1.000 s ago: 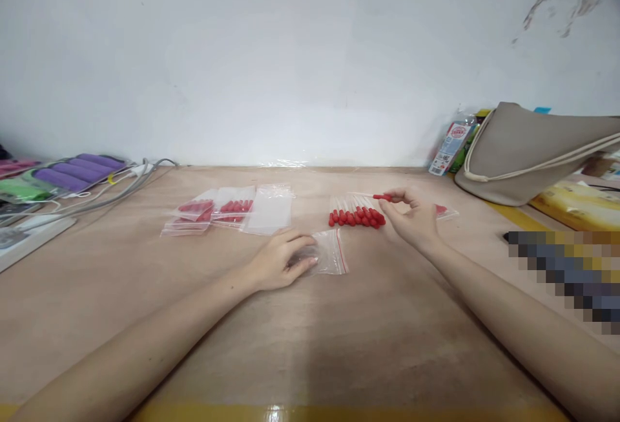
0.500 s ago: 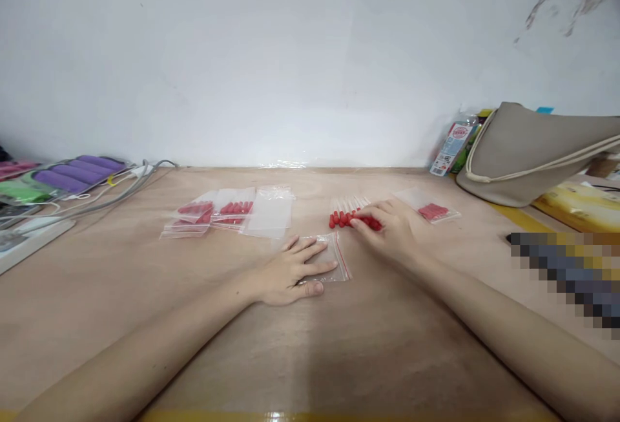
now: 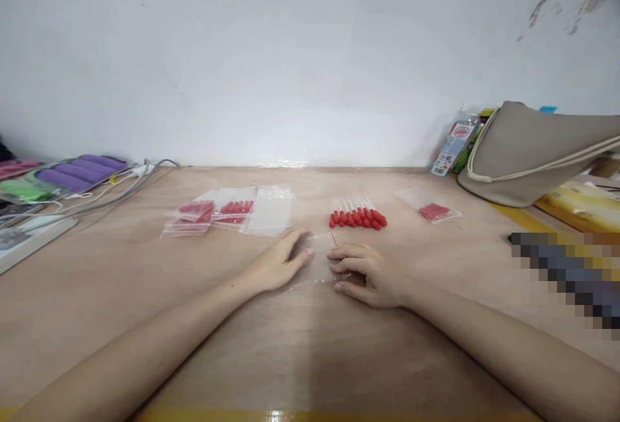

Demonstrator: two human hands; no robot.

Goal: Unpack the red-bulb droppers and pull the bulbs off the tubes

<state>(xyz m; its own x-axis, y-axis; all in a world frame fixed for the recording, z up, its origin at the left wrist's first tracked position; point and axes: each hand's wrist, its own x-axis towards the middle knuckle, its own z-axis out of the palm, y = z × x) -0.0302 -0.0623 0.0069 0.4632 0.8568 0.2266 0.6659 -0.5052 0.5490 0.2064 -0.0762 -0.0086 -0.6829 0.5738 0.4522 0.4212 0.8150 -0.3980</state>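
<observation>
2 hands [image 3: 372, 276] at edges of clear bag [image 3: 317, 268], open tabletop [image 3: 310, 351] nearer

The bag [image 3: 318, 268] is glossy, seemingly smooth plastic.

A: In the centre?

B: A clear zip bag [image 3: 320, 268], flat on a wood-toned table [image 3: 271, 357], between left hand [image 3: 277, 263] and right hand [image 3: 382, 280]. Both curved, thumbs and fingers apart. Hard to tell how firmly in contact with the plastic.

A: Just beyond?

B: A row of red-tipped white sticks [image 3: 357, 217], red ends facing the near side. To the left, a plain pale bag [image 3: 274, 210], then overlapping bags of red pieces [image 3: 196, 212]. To the right, one more red-filled bag [image 3: 434, 211].

A: Around the edges?

B: Far left, purple rolls [image 3: 82, 173] beside grey cables [image 3: 133, 183]. Far right, a cord-trimmed grey pouch [image 3: 537, 150] near a white wall [image 3: 290, 60].
</observation>
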